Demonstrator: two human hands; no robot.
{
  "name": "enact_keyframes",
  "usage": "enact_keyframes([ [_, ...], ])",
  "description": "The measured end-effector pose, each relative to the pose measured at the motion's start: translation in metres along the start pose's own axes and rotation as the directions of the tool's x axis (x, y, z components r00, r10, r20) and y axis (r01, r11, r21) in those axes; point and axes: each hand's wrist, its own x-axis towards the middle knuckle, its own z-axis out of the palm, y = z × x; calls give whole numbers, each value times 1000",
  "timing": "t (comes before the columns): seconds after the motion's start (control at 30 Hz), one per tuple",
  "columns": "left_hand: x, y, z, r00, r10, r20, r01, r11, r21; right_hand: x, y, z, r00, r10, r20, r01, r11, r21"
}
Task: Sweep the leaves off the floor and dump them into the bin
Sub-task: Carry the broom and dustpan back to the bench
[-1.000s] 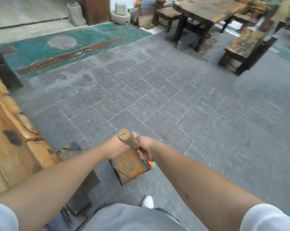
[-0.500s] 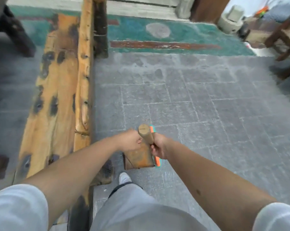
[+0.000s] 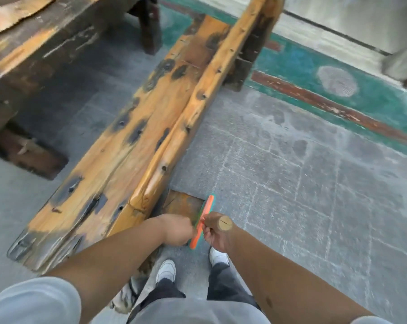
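Note:
A broom stands straight below me: I look down on the round cut top of its wooden handle, and its orange and teal head rests near the grey stone floor. My right hand is wrapped around the handle just under its top. My left hand is closed lower on the broom, beside the head. No leaves and no bin show in the head view.
A long orange wooden bench runs from my left hand up and away, with its leg block right by the broom head. A dark wooden table stands at the upper left. Painted green floor lies at the upper right. My white shoes stand below the hands.
My view has swung left: the far tables and chairs are gone and the bench now fills the left and middle. Both hands stay on the broom.

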Motion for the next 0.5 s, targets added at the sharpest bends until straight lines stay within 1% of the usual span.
enact_keyframes([
  [0.1, 12, -8, 6, 997, -65, 33, 66, 998, -25, 19, -16, -1, 999, 24, 44, -19, 994, -111],
  [0.17, 19, -9, 11, 995, -93, 32, 95, 994, -50, 31, -28, -3, 998, 35, 45, -26, 983, -183],
  [0.23, 25, -8, 13, 994, -103, 40, 104, 994, -32, 42, -37, -2, 998, 48, 50, -35, 970, -239],
  [0.33, 33, -6, 22, 986, -149, 68, 147, 989, 29, 56, -43, 2, 997, 61, 46, -46, 963, -266],
  [0.43, 39, -7, 35, 964, -246, 100, 246, 969, 5, 70, -39, 6, 993, 95, 66, -70, 949, -307],
  [0.5, 41, -6, 43, 935, -337, 114, 340, 940, -15, 78, -33, 9, 991, 119, 64, -90, 933, -349],
])
